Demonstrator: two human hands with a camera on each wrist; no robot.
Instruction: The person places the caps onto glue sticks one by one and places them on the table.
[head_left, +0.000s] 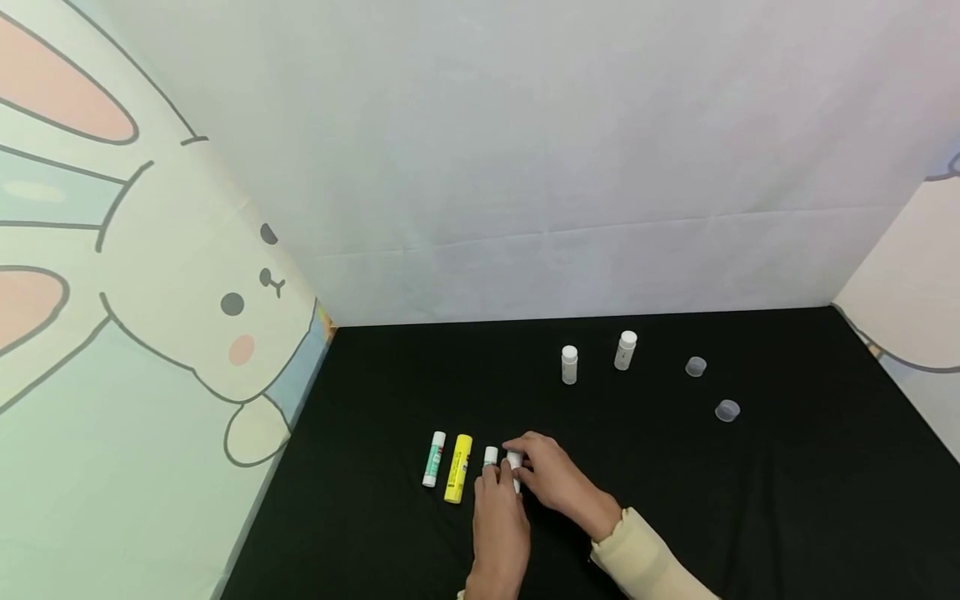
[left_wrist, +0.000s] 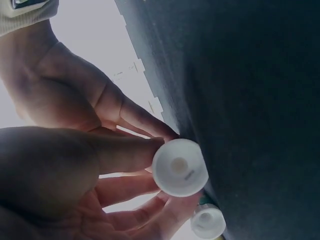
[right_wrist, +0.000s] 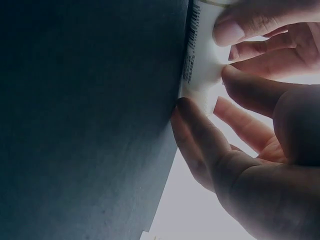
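Observation:
Between both hands, a white glue stick (head_left: pixel 515 461) with a barcode on its side lies close along the black tabletop. My left hand (head_left: pixel 501 525) grips it near its base, thumb on one side and fingers on the other; that round white base (left_wrist: pixel 180 167) faces the left wrist camera. At the far end, my right hand (head_left: pixel 553 473) pinches the glue stick (right_wrist: pixel 202 60) between thumb and fingertips. Just left of it is another white-capped stick (head_left: pixel 491 455), partly hidden by the left fingers. Further left lie a yellow glue stick (head_left: pixel 458 469) and a green-and-white glue stick (head_left: pixel 433 459).
Two small white-capped bottles (head_left: pixel 569 365) (head_left: pixel 625 351) are toward the back of the black table (head_left: pixel 390 375). Two small translucent cups (head_left: pixel 696 367) (head_left: pixel 727 410) sit to their right. A pale cloth wall (head_left: pixel 540 167) rises behind the table, and a rabbit-print cloth (head_left: pixel 165 292) hangs at left.

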